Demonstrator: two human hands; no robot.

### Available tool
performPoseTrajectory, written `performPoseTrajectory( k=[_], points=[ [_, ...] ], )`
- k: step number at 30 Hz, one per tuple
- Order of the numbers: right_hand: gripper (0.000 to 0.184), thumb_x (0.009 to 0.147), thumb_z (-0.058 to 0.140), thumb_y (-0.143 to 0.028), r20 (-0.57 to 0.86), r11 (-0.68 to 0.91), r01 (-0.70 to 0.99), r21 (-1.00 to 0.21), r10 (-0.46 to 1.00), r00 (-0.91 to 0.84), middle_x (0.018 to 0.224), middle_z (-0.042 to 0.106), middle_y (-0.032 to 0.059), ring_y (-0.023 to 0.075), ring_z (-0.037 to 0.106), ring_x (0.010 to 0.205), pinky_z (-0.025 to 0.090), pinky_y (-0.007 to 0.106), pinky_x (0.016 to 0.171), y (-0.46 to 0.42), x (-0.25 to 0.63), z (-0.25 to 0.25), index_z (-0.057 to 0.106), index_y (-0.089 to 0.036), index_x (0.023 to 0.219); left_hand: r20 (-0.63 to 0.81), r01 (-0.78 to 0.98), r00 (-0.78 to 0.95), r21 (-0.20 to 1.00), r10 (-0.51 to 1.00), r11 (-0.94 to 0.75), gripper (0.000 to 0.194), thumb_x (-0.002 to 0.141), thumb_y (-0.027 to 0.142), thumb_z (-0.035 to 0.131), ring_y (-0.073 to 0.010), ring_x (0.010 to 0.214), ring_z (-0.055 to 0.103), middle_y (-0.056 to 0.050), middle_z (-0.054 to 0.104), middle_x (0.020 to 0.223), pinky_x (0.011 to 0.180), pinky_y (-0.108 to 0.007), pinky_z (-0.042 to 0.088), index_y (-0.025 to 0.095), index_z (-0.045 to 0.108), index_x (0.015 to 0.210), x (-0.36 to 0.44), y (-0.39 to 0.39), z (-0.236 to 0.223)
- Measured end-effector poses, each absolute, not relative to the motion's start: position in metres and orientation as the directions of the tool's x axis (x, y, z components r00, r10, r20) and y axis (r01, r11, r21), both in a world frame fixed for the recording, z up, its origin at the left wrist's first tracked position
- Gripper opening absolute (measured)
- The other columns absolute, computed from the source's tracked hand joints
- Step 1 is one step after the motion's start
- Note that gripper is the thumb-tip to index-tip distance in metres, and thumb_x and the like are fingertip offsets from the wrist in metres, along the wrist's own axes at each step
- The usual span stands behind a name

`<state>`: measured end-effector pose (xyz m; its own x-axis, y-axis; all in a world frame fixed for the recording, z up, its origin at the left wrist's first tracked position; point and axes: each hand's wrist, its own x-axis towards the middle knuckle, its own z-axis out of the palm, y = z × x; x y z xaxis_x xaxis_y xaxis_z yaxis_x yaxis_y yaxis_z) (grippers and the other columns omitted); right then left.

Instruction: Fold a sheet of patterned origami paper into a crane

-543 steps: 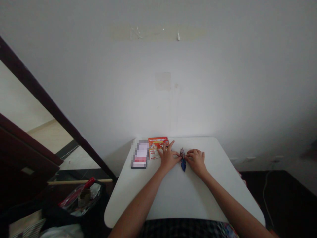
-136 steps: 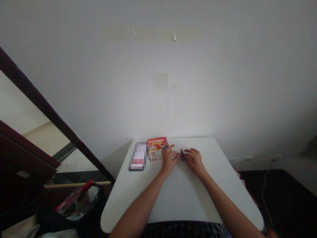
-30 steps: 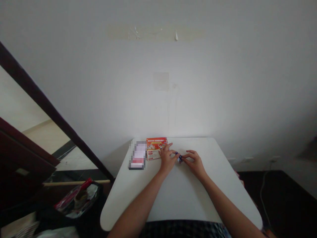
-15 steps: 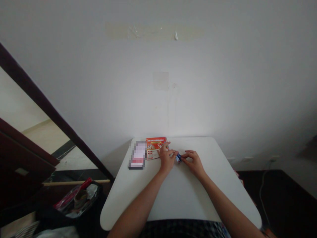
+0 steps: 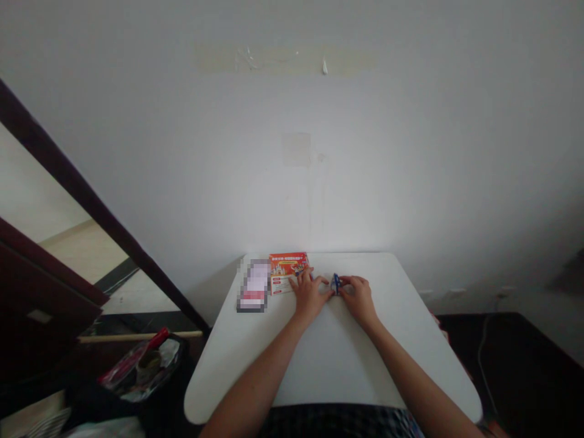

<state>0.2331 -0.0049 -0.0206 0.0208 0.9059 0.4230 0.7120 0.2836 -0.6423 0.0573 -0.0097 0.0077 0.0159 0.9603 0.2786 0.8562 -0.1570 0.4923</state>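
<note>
A small piece of folded paper (image 5: 336,283), dark blue with some white, stands between my hands over the far half of the white table (image 5: 342,371). My right hand (image 5: 359,298) pinches it from the right with thumb and fingertips. From the other side, my left hand (image 5: 311,299) has its thumb tip at the paper's lower end, the index finger curved close by. The other left fingers spread over the corner of a red and white printed leaflet (image 5: 287,267). Fingertips hide part of the folds.
Left of the leaflet lies a phone-like thing (image 5: 254,287), blurred out. A pale wall (image 5: 356,182) rises behind the table. An open bag with things in it (image 5: 146,368) is on the floor at left; a cable (image 5: 483,359) hangs at right.
Half a second ago the paper lay slanted and flatter, nearer my left hand. Now it is turned upright, slightly further right, narrow edge towards me. Much earlier it was a longer strip.
</note>
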Motion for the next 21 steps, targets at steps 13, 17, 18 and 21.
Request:
performPoseTrajectory(
  k=[13,17,18,21],
  points=[
    [0.024,0.082,0.067,-0.032,0.445,0.247,0.812,-0.529,0.895,0.017,0.101,0.072,0.0084,0.026,0.055,0.105,0.04,0.037,0.094,-0.0044,0.2313,-0.0207,0.077,-0.024,0.102,0.254,0.844,0.034,0.511,0.967,-0.164,0.025,0.08,0.046,0.073,-0.036,0.138,0.035,-0.003,0.048,0.148,0.113,-0.075,0.007,0.041,0.076,0.105,0.0566,-0.0077,0.0088],
    [0.02,0.082,0.067,-0.031,0.46,0.273,0.795,-0.543,0.888,0.01,0.099,0.074,0.0078,0.026,0.057,0.106,0.041,0.037,0.096,-0.0045,0.2322,-0.0195,0.078,-0.025,0.097,0.272,0.816,0.03,0.549,0.962,-0.181,0.019,0.079,0.039,0.076,-0.0369,0.138,0.035,0.0,0.051,0.147,0.111,-0.078,0.004,0.04,0.078,0.098,0.0587,-0.01,0.0115],
    [0.02,0.082,0.067,-0.031,0.458,0.269,0.796,-0.543,0.889,0.012,0.099,0.074,0.0076,0.026,0.058,0.107,0.041,0.037,0.096,-0.0043,0.2323,-0.0195,0.078,-0.025,0.096,0.277,0.808,0.029,0.559,0.96,-0.186,0.017,0.08,0.037,0.076,-0.0369,0.138,0.035,0.0,0.052,0.146,0.11,-0.079,0.002,0.039,0.078,0.097,0.0593,-0.0103,0.0124],
    [0.021,0.081,0.067,-0.03,0.441,0.241,0.796,-0.555,0.897,0.036,0.1,0.075,0.0064,0.026,0.058,0.108,0.041,0.037,0.096,-0.003,0.2325,-0.0203,0.077,-0.026,0.099,0.278,0.786,0.037,0.585,0.96,-0.2,0.015,0.079,0.033,0.076,-0.0368,0.136,0.038,0.0,0.055,0.143,0.112,-0.077,0.0,0.037,0.078,0.094,0.0602,-0.0098,0.0146]
  ],
)
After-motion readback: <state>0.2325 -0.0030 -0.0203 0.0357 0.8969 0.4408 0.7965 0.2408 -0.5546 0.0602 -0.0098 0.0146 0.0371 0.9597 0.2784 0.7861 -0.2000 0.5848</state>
